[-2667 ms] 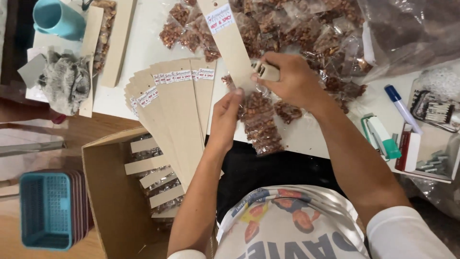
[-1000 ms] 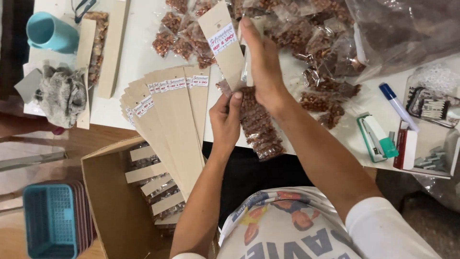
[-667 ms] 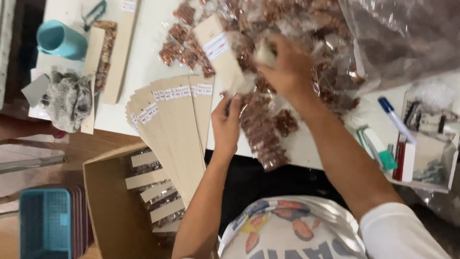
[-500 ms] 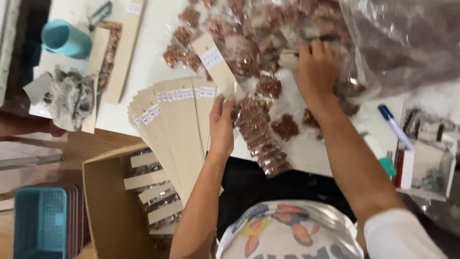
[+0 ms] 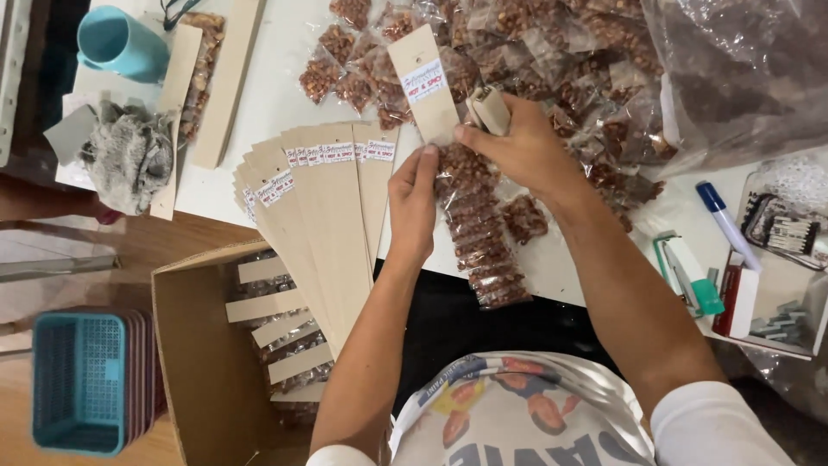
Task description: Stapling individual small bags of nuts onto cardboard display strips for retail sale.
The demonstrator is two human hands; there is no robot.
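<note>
A long cardboard strip with a white label lies tilted on the white table, and a row of small clear packets of brown snacks hangs along its lower part. My left hand pinches the strip's left edge with its fingertips, just below the label. My right hand grips a small beige stapler and holds it against the strip's right edge, above the top packet. The two hands sit close together on either side of the strip.
A fan of labelled blank strips lies to the left. An open cardboard box below holds filled strips. Loose packets and a big clear bag are behind. At right are a green stapler and a blue marker; at left, a teal cup and basket.
My right hand, which was reaching up into the packet pile half a second ago, has come back down and left to the strip. My left hand stayed on the strip.
</note>
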